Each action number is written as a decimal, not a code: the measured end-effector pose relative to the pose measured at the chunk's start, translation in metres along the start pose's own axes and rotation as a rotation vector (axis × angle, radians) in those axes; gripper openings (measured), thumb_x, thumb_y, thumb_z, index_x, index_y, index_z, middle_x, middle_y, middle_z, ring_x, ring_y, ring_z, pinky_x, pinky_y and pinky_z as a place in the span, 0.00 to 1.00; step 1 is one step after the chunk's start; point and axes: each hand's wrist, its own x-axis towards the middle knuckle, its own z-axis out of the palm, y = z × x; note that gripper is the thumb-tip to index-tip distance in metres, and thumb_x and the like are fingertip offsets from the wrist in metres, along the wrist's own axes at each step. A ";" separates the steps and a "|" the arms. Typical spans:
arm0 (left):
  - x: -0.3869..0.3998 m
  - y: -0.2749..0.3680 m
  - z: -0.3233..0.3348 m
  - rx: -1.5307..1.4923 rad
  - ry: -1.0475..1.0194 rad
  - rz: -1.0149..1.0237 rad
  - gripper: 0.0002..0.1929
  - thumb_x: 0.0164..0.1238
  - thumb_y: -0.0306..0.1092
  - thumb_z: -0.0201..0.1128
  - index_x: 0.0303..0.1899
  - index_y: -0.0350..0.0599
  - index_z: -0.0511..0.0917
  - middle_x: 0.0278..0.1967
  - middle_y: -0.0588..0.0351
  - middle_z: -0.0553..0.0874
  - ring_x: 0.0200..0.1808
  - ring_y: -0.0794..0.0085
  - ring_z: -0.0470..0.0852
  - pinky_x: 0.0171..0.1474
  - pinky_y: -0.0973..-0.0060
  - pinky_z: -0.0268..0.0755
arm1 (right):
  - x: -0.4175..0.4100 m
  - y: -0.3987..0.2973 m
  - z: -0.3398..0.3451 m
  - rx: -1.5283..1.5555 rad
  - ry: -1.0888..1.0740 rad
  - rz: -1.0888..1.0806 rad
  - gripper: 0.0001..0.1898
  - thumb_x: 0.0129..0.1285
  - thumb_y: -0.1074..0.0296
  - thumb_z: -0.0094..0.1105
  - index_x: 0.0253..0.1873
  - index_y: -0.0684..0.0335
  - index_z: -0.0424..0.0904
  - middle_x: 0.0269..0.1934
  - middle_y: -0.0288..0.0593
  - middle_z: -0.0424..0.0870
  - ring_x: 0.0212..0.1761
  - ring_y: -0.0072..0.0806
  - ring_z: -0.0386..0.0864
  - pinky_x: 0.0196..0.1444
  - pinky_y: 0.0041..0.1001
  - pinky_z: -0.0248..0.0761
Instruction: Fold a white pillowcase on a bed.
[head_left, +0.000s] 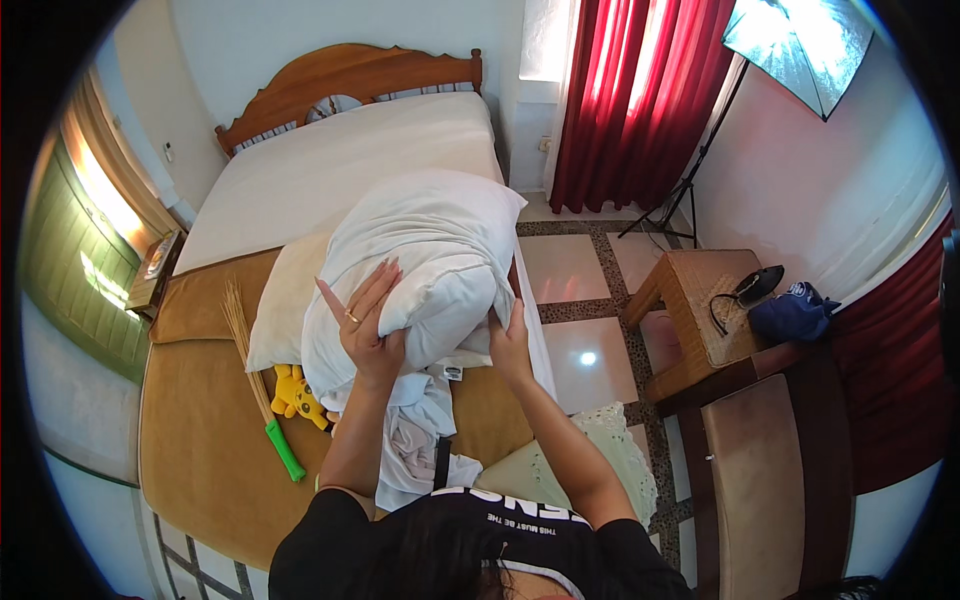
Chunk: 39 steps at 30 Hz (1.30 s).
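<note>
A large white pillow (435, 247) in a loose, creased case lies bunched across the bed before me. My left hand (369, 330), with a ring on one finger, holds its near left edge; the fingers stretch flat over the fabric and the thumb is hidden. At the near right edge, my right hand (512, 341) pinches the cloth between thumb and fingers. A cream pillow (281, 300) lies partly under the white one. Crumpled white cloth (416, 427) spreads between my forearms, with a small tag (452, 373) above it.
A stick broom (259, 386) with a green handle and a yellow plush toy (296, 394) lie left on the brown blanket (210, 405). Behind rises the wooden headboard (367, 71). To the right are a woven table (705, 315), a softbox light stand (697, 172) and a cushioned seat (754, 487).
</note>
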 end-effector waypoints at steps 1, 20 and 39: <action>-0.001 -0.002 0.000 0.024 -0.009 0.027 0.17 0.53 0.22 0.62 0.46 0.44 0.86 0.52 0.60 0.89 0.59 0.66 0.84 0.79 0.44 0.28 | -0.012 -0.009 0.001 -0.132 0.020 0.046 0.22 0.75 0.72 0.49 0.70 0.70 0.63 0.61 0.54 0.77 0.63 0.33 0.74 0.66 0.31 0.64; -0.115 0.014 0.024 -0.013 -0.436 0.336 0.22 0.67 0.55 0.59 0.58 0.63 0.83 0.67 0.67 0.77 0.71 0.67 0.70 0.72 0.48 0.54 | -0.076 -0.005 -0.042 0.000 0.511 -0.330 0.24 0.59 0.87 0.55 0.62 0.74 0.77 0.49 0.51 0.87 0.47 0.26 0.84 0.49 0.25 0.77; -0.096 0.066 0.024 -0.159 -0.490 0.089 0.30 0.60 0.47 0.71 0.65 0.59 0.77 0.74 0.54 0.68 0.77 0.57 0.60 0.75 0.35 0.33 | -0.145 -0.010 -0.077 -0.159 0.475 -0.202 0.19 0.65 0.84 0.49 0.59 0.73 0.78 0.47 0.47 0.87 0.48 0.28 0.84 0.52 0.27 0.76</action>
